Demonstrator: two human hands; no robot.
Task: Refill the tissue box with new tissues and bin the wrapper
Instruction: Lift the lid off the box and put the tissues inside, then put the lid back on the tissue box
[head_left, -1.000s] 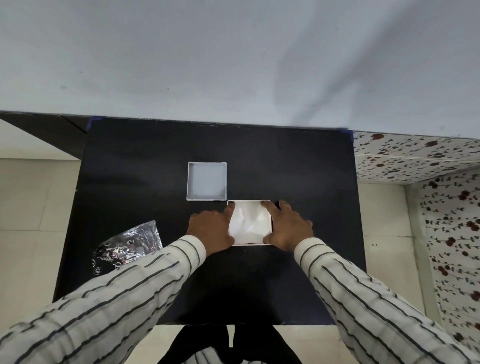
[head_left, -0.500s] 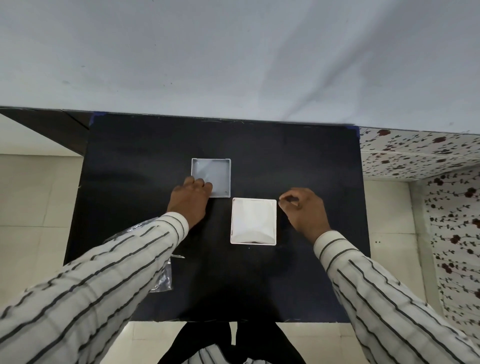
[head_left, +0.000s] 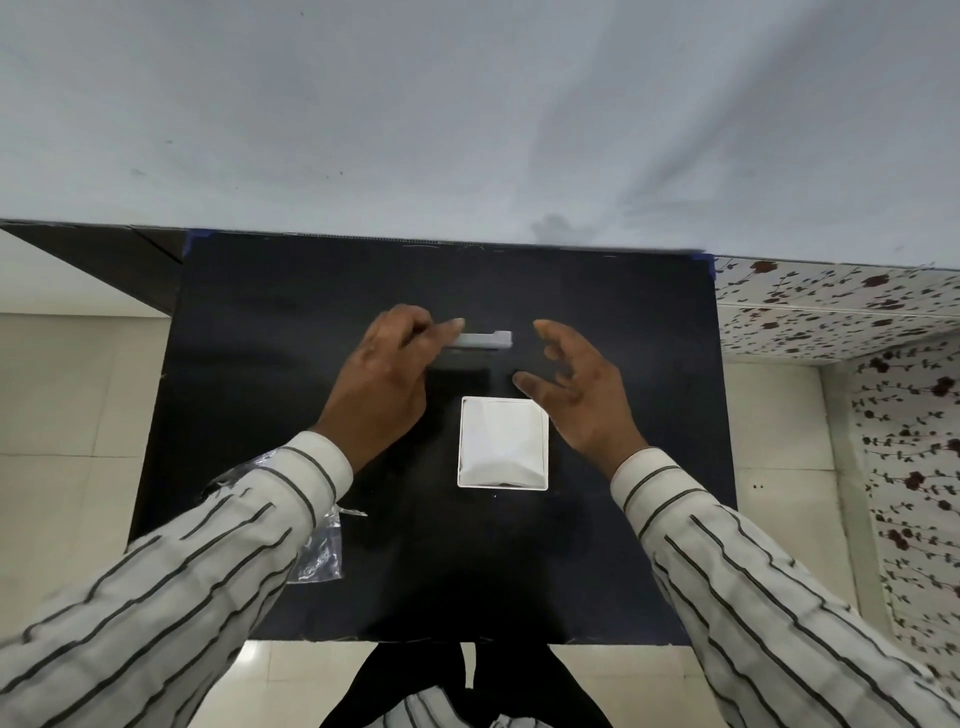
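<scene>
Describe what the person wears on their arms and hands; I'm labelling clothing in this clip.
Both arms are covered by long, off-white shirt sleeves with thin dark stripes, ending in buttoned-looking cuffs at the wrists. The left hand and right hand are bare: no gloves, and no rings or watch that I can see.

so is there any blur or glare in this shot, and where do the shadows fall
Head view: the lid in the left hand is slightly motion-blurred, its shadow dark on the black table just below it; the wrapper glints; wide-angle bending curves the wall edge; soft shadows streak the wall.
</scene>
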